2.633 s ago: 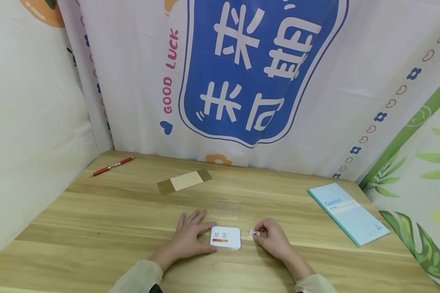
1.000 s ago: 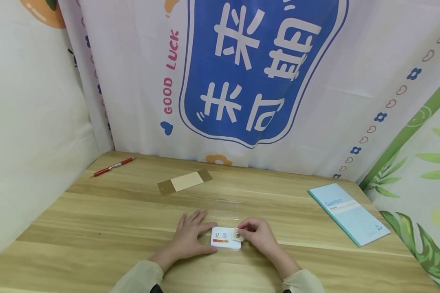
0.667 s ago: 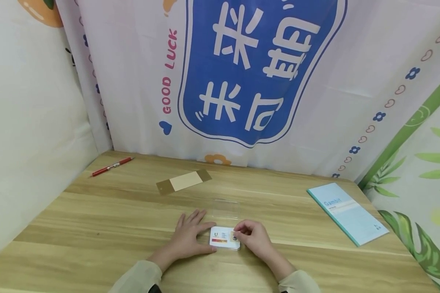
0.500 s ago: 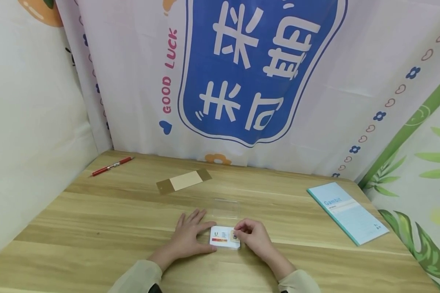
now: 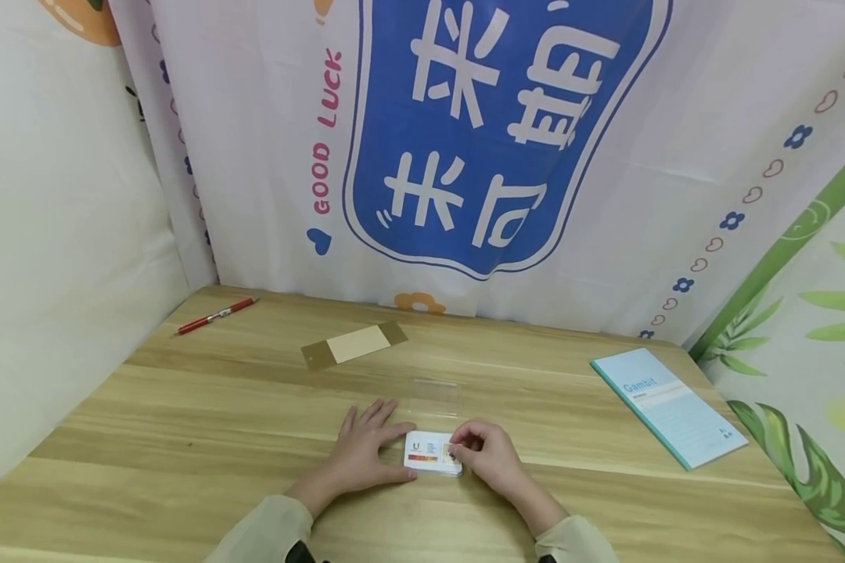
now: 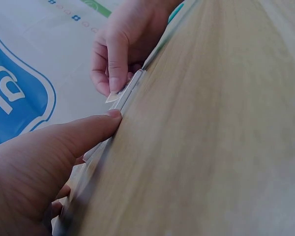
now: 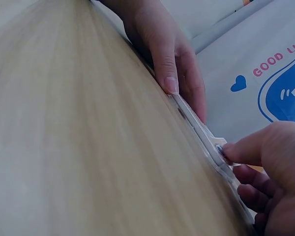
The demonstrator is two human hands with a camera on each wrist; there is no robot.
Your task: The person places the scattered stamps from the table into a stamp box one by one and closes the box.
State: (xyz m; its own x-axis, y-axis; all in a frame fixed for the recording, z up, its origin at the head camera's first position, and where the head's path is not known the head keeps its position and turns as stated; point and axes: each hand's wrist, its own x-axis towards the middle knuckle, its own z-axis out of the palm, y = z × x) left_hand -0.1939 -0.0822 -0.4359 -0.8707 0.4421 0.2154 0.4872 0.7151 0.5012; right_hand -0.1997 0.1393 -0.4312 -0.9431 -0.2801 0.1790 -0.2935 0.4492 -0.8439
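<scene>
A pale wooden table (image 5: 183,422) with long grain stripes fills the lower part of the room. Behind it hangs a white cloth backdrop (image 5: 676,117) with a big blue badge (image 5: 493,133) bearing white characters, pink "GOOD LUCK" lettering (image 5: 326,133) beside it, and a border of small flowers and hearts down the right. A plain white sheet (image 5: 56,219) covers the left wall; on the right, a cloth printed with green leaves (image 5: 817,469). The light is soft and even, with hardly any shadow on the wood.
</scene>
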